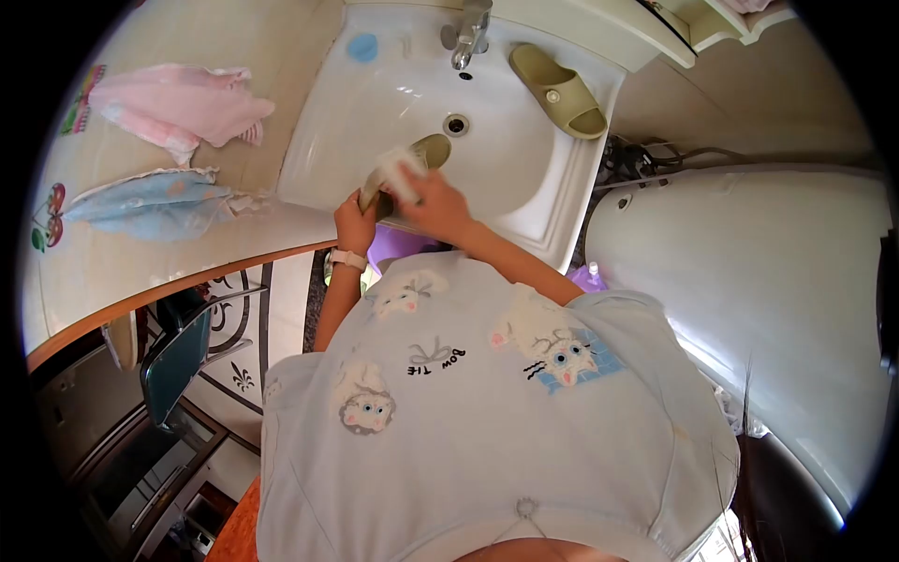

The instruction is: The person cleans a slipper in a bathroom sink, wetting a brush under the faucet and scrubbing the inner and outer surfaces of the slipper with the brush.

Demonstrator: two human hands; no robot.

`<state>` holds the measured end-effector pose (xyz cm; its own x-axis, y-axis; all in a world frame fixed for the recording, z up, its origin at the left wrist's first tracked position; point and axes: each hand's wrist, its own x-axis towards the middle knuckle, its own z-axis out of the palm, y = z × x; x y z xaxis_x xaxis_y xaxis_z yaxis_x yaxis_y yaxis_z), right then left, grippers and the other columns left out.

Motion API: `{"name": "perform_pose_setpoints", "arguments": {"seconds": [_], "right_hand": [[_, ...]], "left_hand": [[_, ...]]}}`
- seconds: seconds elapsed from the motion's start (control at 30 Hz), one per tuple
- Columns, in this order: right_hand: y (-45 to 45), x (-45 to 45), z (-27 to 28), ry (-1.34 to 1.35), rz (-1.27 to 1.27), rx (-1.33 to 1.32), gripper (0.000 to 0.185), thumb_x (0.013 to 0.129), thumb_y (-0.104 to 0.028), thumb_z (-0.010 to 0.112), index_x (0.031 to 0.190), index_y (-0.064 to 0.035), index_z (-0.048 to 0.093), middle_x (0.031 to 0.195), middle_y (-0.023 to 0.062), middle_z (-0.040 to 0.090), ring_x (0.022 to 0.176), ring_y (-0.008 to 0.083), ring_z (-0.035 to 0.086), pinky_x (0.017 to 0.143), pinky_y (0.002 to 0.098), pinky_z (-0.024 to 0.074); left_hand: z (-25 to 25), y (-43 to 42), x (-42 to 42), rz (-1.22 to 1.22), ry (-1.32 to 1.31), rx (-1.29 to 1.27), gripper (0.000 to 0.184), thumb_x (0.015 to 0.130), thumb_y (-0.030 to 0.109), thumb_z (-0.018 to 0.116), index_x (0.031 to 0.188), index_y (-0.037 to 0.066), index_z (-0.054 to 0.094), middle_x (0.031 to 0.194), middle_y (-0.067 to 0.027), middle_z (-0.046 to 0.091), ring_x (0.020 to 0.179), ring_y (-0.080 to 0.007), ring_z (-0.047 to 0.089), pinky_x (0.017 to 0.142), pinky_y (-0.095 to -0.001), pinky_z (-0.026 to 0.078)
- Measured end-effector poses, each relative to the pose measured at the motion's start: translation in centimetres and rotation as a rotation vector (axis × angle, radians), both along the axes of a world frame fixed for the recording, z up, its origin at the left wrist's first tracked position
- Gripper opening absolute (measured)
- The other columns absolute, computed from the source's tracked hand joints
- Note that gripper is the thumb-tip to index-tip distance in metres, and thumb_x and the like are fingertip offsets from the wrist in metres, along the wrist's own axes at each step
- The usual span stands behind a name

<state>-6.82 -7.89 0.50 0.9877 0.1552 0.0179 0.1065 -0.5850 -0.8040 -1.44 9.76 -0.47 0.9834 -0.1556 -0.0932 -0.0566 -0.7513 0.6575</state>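
Observation:
An olive-green slide slipper (434, 150) is held tilted over the front of the white sink (318, 150). My left hand (355, 223), with a pale watch band on the wrist, is closed around its near end. My right hand (438, 208) grips a whitish block, perhaps a scrubbing brush (403, 175), against the slipper; motion blurs it, so its exact kind is unclear. The second olive slipper (559, 92) rests on the sink's right rim, apart from both hands.
A chrome faucet (466, 37) stands at the back of the sink above the drain (456, 125). A round blue item (362, 48) lies at the back left. Pink (178, 103) and blue cloths (150, 204) hang on the left wall. A white appliance (749, 281) is at right.

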Motion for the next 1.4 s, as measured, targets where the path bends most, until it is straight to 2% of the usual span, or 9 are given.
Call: {"name": "perform_pose_setpoints", "arguments": {"seconds": [0.1,0.3,0.43,0.63,0.8,1.03,1.17,1.2,1.4], "right_hand": [[-1.6,1.8,-2.0,0.350,-0.341,0.045,0.065,0.078,-0.034,0.056,0.137,-0.0241,0.033,0.110,0.0237,0.046,0.095,0.0377,0.053,0.081,0.0405,0.0456],[1.4,0.6,1.0,0.005,0.060,-0.027,0.063,0.077,-0.038,0.055,0.135,-0.0229,0.037,0.111,0.0218,0.047,0.091,0.0340,0.056,0.078,0.0416,0.0468],[-1.6,4.0,-0.9,0.336,-0.344,0.098,0.063,0.076,-0.037,0.055,0.134,-0.0202,0.038,0.109,0.0228,0.046,0.093,0.0340,0.056,0.079,0.0416,0.0464],[0.7,1.9,0.4,-0.074,-0.021,0.032,0.063,0.077,-0.034,0.054,0.136,-0.0171,0.037,0.092,0.0193,0.049,0.081,0.0292,0.057,0.072,0.0359,0.0467],[-3.5,3.5,-1.2,0.418,-0.293,0.093,0.063,0.076,-0.037,0.054,0.134,-0.0191,0.039,0.106,0.0234,0.047,0.091,0.0377,0.054,0.082,0.0413,0.0448],[-1.9,2.2,-1.8,0.128,-0.109,-0.016,0.060,0.078,-0.040,0.054,0.133,-0.0197,0.041,0.108,0.0223,0.049,0.095,0.0347,0.055,0.079,0.0417,0.0466],[-4.5,4.6,-4.9,0.519,-0.249,0.246,0.064,0.078,-0.040,0.054,0.136,-0.0190,0.036,0.110,0.0219,0.049,0.091,0.0344,0.058,0.078,0.0420,0.0476],[-3.0,4.1,-4.6,0.132,-0.230,-0.100,0.066,0.077,-0.040,0.054,0.137,-0.0205,0.033,0.110,0.0220,0.047,0.089,0.0350,0.058,0.077,0.0414,0.0479],[-0.6,3.5,-0.8,-0.014,-0.100,-0.055,0.064,0.076,-0.036,0.055,0.135,-0.0217,0.036,0.103,0.0214,0.046,0.083,0.0351,0.057,0.072,0.0428,0.0484]], "left_hand": [[-0.5,-1.1,-0.1,-0.052,-0.146,0.119,0.029,0.080,0.020,0.060,0.099,-0.002,0.061,0.080,-0.0247,0.061,0.077,-0.0403,0.060,0.068,-0.0420,0.048],[-1.4,0.7,0.9,-0.055,0.007,0.009,0.027,0.082,0.023,0.060,0.091,-0.002,0.062,0.076,-0.0246,0.061,0.074,-0.0402,0.060,0.064,-0.0408,0.048],[-0.3,-0.6,0.7,-0.072,-0.119,0.113,0.025,0.083,0.021,0.058,0.095,-0.001,0.062,0.078,-0.0241,0.061,0.077,-0.0404,0.059,0.065,-0.0412,0.047],[0.6,-0.9,1.6,-0.070,0.094,0.113,0.028,0.075,0.012,0.061,0.099,-0.001,0.062,0.085,-0.0247,0.061,0.082,-0.0394,0.059,0.073,-0.0422,0.048],[1.6,-3.0,0.9,-0.086,-0.071,0.150,0.025,0.075,0.010,0.060,0.098,0.002,0.063,0.085,-0.0224,0.062,0.082,-0.0383,0.059,0.074,-0.0416,0.048],[1.0,-1.4,2.1,-0.203,-0.046,0.164,0.024,0.074,0.010,0.060,0.096,0.001,0.063,0.082,-0.0223,0.062,0.080,-0.0398,0.059,0.070,-0.0436,0.048],[0.3,-1.2,2.3,-0.090,-0.083,0.143,0.024,0.075,0.016,0.060,0.091,-0.002,0.062,0.080,-0.0239,0.062,0.078,-0.0410,0.059,0.069,-0.0432,0.047],[-0.1,-1.1,2.6,-0.057,-0.096,0.176,0.023,0.076,0.017,0.061,0.091,-0.001,0.063,0.080,-0.0242,0.062,0.079,-0.0415,0.059,0.069,-0.0439,0.047],[-2.2,1.6,2.9,0.085,0.079,0.008,0.034,0.075,0.025,0.064,0.080,-0.009,0.063,0.073,-0.0278,0.061,0.073,-0.0413,0.061,0.066,-0.0429,0.047]]}}
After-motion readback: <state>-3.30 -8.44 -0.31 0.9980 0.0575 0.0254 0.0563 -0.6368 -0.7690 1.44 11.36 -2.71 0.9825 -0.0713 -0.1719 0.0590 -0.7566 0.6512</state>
